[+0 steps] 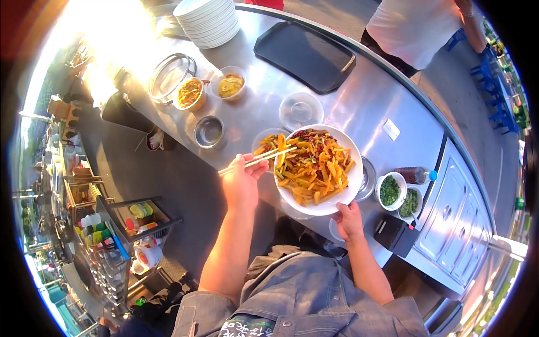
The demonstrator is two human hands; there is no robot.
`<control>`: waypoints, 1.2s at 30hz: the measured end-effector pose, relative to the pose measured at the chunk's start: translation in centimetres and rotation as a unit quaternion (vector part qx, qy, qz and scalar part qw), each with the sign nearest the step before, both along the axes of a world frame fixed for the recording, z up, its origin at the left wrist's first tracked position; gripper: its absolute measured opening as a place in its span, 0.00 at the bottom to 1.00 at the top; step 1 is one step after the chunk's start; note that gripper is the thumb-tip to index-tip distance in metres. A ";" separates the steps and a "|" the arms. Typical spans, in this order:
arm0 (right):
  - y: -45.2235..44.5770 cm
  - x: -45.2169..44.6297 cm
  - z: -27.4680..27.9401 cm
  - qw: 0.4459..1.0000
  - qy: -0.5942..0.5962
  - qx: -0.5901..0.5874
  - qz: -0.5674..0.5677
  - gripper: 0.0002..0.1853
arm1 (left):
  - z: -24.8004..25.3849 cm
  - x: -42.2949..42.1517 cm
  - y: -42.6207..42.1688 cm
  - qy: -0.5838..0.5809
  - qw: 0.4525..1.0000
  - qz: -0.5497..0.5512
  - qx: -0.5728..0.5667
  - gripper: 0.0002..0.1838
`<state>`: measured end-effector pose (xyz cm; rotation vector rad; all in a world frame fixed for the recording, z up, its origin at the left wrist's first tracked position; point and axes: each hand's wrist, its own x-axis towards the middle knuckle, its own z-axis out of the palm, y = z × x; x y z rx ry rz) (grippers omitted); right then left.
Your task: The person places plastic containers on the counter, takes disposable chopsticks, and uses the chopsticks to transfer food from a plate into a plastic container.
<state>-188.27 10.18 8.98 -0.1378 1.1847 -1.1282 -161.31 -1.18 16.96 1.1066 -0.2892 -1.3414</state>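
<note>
My left hand (245, 178) is closed around a pair of wooden chopsticks (260, 160), whose tips reach over the fries. My right hand (349, 220) grips the lower rim of a white bowl (357, 174), held tilted above the counter. Heaped in the bowl are golden fries (320, 168) mixed with dark red chilli pieces and green bits. Partly hidden behind the bowl's left edge, a clear plastic container (259, 136) has some fries in it. Just beyond the bowl lies a round clear lid or tub (301, 111).
On the steel counter (359, 106) are a black tray (303, 56), stacked white plates (208, 25), two food tubs, a metal bowl (209, 131), chopped-green bowls (390, 191) and a blue-capped bottle (415, 175). A person (415, 28) stands beyond the counter. A bottle-filled cart (140, 219) is at left.
</note>
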 end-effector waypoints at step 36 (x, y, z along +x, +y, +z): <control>-2.4 -1.0 0.7 0.997 0.063 -0.006 0.035 0.21 | 1.0 0.8 -5.8 -0.467 0.767 -0.367 -0.241 0.06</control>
